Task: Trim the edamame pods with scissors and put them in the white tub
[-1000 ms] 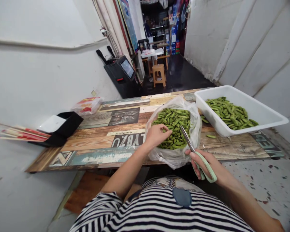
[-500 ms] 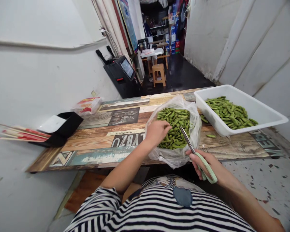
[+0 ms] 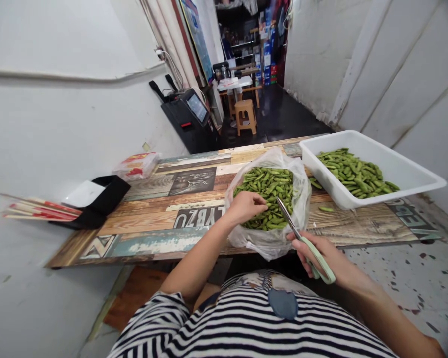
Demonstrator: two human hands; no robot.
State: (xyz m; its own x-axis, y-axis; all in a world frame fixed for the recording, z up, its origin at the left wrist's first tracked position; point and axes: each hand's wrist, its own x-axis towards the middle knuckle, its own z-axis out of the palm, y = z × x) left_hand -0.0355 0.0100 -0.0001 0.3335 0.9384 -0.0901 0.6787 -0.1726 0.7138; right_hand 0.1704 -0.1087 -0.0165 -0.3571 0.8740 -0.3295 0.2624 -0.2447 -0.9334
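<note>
The step in hand seems to be picking among the pods [image 3: 272, 181] in the bag [image 3: 304, 186], with the scissors [image 3: 288, 217] held ready beside them. The left hand [image 3: 245, 206] hovers over the near left part of the heap, its thumb and fingertips drawn near each other; whether that grip has a pod in it, I cannot tell. The right hand [image 3: 323, 251] is clamped on the scissors by their green handles, blades slanting up toward the heap and looking close together. As I judge it, the next move calls for a single pod pinched firmly, with its end turned to the blades and the fingers well back from them.

The bag is thin, whitish plastic, its mouth spread wide around the green heap, and it sits at the near edge of the surface [image 3: 197, 219]. To its right, the white tub [image 3: 414, 177] holds a second heap, gathered toward its left side. One loose pod [image 3: 325, 209] lies between bag and tub. At the far left, a black box [image 3: 112, 196] carries a white thing [image 3: 84, 194] and some red-and-white sticks [image 3: 45, 209].
</note>
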